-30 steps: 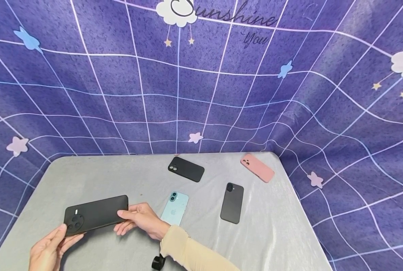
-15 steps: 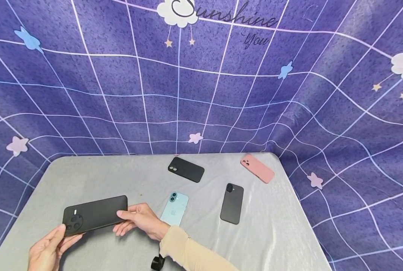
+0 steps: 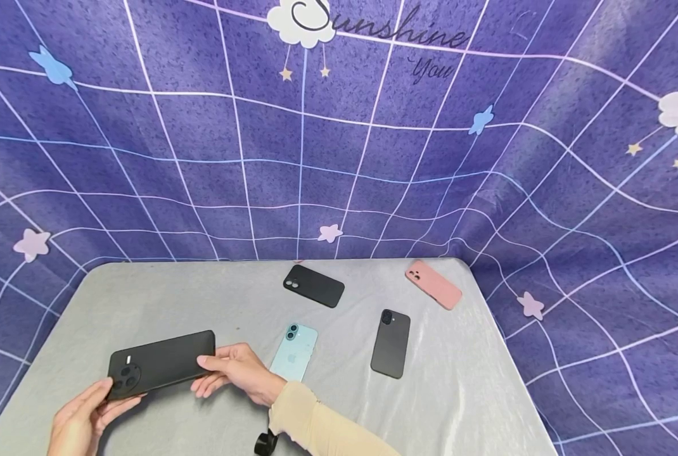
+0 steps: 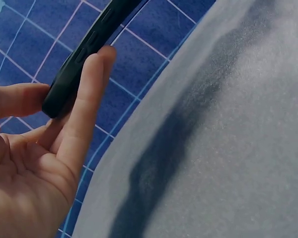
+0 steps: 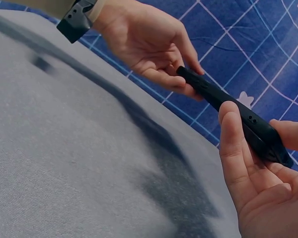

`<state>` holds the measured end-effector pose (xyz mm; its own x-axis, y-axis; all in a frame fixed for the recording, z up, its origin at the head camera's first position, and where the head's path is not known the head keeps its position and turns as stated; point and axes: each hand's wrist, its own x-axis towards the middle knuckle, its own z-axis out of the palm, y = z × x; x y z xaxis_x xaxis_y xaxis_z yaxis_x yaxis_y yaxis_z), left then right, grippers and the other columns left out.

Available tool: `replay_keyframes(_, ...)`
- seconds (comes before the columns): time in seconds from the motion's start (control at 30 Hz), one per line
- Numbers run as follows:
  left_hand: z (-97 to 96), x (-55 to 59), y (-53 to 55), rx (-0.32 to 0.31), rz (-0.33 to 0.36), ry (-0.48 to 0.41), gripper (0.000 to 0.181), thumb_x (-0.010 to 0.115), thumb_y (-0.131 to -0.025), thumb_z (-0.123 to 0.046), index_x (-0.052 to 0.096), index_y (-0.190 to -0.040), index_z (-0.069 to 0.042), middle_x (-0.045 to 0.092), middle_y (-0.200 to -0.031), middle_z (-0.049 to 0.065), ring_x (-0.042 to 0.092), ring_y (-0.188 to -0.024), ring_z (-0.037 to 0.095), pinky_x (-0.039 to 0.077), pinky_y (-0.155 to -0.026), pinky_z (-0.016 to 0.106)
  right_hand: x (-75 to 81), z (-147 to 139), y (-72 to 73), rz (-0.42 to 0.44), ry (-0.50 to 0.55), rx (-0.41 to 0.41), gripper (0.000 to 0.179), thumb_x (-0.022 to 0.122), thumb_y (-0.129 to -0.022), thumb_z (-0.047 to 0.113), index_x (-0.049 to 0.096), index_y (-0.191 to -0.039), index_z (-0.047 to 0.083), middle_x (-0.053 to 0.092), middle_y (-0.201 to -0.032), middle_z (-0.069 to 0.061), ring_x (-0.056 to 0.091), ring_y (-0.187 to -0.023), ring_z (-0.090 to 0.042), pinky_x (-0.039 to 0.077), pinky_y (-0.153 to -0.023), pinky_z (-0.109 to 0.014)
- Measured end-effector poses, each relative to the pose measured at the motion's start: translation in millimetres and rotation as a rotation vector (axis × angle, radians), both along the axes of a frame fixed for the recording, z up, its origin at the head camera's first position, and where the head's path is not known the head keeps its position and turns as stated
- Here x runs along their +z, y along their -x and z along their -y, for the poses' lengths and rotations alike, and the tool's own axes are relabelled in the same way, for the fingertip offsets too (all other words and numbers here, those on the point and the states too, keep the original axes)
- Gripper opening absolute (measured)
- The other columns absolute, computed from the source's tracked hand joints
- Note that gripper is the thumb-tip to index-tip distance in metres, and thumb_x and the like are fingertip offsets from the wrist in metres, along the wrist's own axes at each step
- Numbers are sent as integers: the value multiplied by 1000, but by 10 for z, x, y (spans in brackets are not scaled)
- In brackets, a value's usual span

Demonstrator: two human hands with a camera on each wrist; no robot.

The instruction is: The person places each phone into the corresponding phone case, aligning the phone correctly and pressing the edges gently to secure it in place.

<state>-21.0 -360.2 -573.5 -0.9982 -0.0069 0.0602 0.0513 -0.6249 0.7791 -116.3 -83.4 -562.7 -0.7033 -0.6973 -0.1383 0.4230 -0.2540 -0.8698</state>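
Black smartphone (image 3: 165,361): being held up off the table (image 3: 170,291) by both hands at the near left, its back facing the head camera and its right end tilting a little higher. The round camera module (image 3: 127,379) is sitting at the left end, with a small pale strip (image 3: 128,359) showing just above it; whether a case is covering the phone, I cannot tell.
Left hand (image 3: 79,415): pinching the camera end at its lower corner — the thumb is pressing near the camera module while fingers are supporting it from beneath.
Right hand (image 3: 239,372): gripping the opposite end in a narrow hold, the thumb lying over the back, the other fingers reaching behind and below.
Light-blue phone (image 3: 294,354): lying back up just beside the right hand, its near end disappearing behind the wrist.
Dark grey phone (image 3: 390,344): lying back up to the right of the light-blue one, well apart from both hands.
Black phone case (image 3: 316,288): lying slantwise near the far edge, beyond the light-blue phone.
Pink phone case (image 3: 436,286): lying slantwise near the far right corner.
Beige sleeve (image 3: 327,421): covering the right forearm, with a small black device (image 3: 266,442) showing beside it.
Purple backdrop (image 3: 270,139): hanging behind and to the right — grid lines, clouds and stars are patterning it, and "Sunshine" is running across the top.
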Motion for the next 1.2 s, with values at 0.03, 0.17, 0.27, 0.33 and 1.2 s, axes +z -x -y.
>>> replay_keyframes(0.03, 3, 14, 4, 22, 31, 21, 48, 32, -116, 1, 80, -118, -5, 80, -107, 18, 80, -91, 33, 66, -81, 39, -4, 3, -2, -1, -2, 1, 18, 67, -108, 20, 69, -93, 10, 73, -92, -37, 76, -66, -14, 63, -62, -21)
replay_keyframes(0.17, -20, 48, 25, 112, 116, 176, 43, 42, -116, -7, 83, -112, -19, 80, -109, 1, 81, -89, 20, 67, -72, 40, -11, 18, -10, -7, -12, 9, 17, 68, -107, 20, 70, -93, 10, 76, -89, -32, 75, -66, -14, 63, -63, -22)
replay_keyframes(0.27, -53, 37, 30, 148, 93, 242, 43, 43, -116, -5, 82, -112, -19, 80, -109, -2, 80, -90, 16, 67, -69, 41, -15, 27, -17, -13, -20, 14, 17, 69, -107, 20, 69, -93, 10, 75, -90, -33, 75, -66, -13, 63, -63, -22)
replay_keyframes(0.33, -66, 21, 29, 162, 70, 263, 43, 42, -115, -2, 82, -112, -19, 80, -109, -2, 80, -90, 16, 67, -68, 40, -19, 32, -23, -17, -20, 12, 17, 69, -107, 19, 70, -93, 10, 74, -91, -35, 74, -65, -13, 63, -62, -22)
replay_keyframes(1.2, -107, 35, 24, 214, -24, 223, 45, 40, -112, 8, 82, -113, -9, 81, -108, 4, 80, -88, 15, 66, -65, 36, 75, -63, 48, -126, -150, 66, 51, 58, -113, 34, 73, -110, -15, 75, -89, -32, 66, -56, -8, 55, -57, -21)
